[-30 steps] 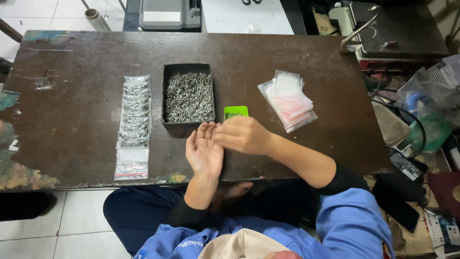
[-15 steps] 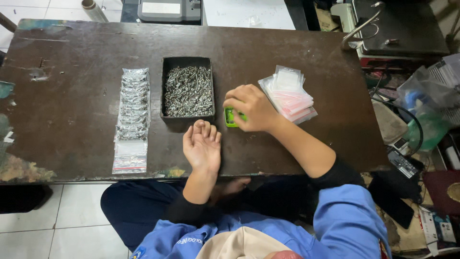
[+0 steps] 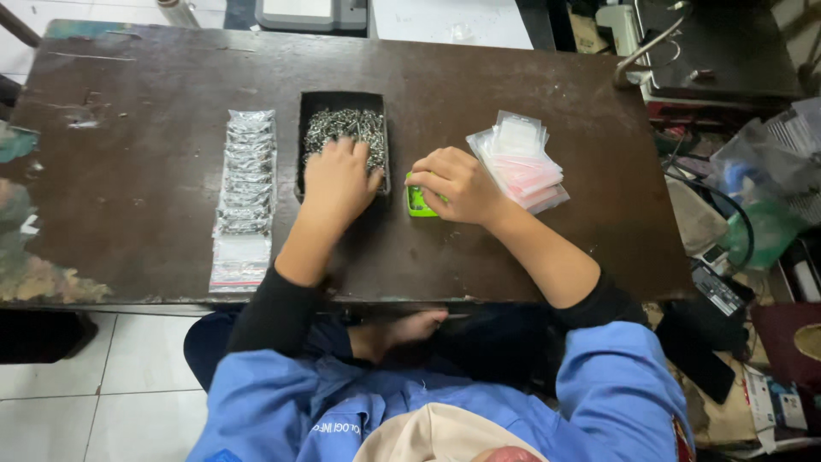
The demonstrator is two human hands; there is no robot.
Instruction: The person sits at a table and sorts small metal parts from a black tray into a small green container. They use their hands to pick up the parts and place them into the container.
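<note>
A black rectangular tray full of small silver screws sits mid-table. My left hand lies palm down over the tray's near end, fingers spread into the screws. My right hand rests on a small bright green object just right of the tray, fingers curled over it. A fanned stack of small clear and pinkish zip bags lies right of that hand. A row of filled clear bags runs along the left of the tray.
The dark brown table has a worn, paint-stained left end. Cluttered boxes, cables and plastic bags crowd the right side. A grey machine stands beyond the far edge. White floor tiles lie below left.
My left hand went from palm up near the table's front edge forward into the screw tray. My right hand moved off the left palm to the green object and stays there.
</note>
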